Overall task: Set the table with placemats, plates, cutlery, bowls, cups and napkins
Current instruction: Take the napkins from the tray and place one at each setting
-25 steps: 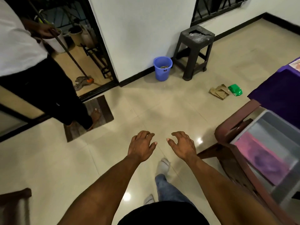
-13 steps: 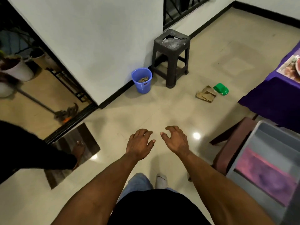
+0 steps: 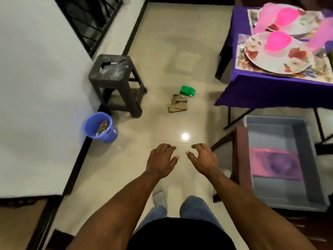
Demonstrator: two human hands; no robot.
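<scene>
dark stool (image 3: 115, 76) by wall, blue bucket (image 3: 100, 127), green toy car (image 3: 187, 91) beside cardboard scraps (image 3: 177, 103)

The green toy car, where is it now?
In the head view, the green toy car lies on the floor near the middle, touching the cardboard scraps, between the dark stool on the left and the purple table on the right.

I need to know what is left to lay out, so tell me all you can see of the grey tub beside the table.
The grey tub is a rectangular bin of what looks like plastic, open-topped, with a thick rim and sloped walls. It sits level on a dark brown chair, below the near edge of the purple-clothed table. Inside, a pink and purple piece, perhaps cloth, lies flat on its floor. Neither hand touches the tub.
</scene>
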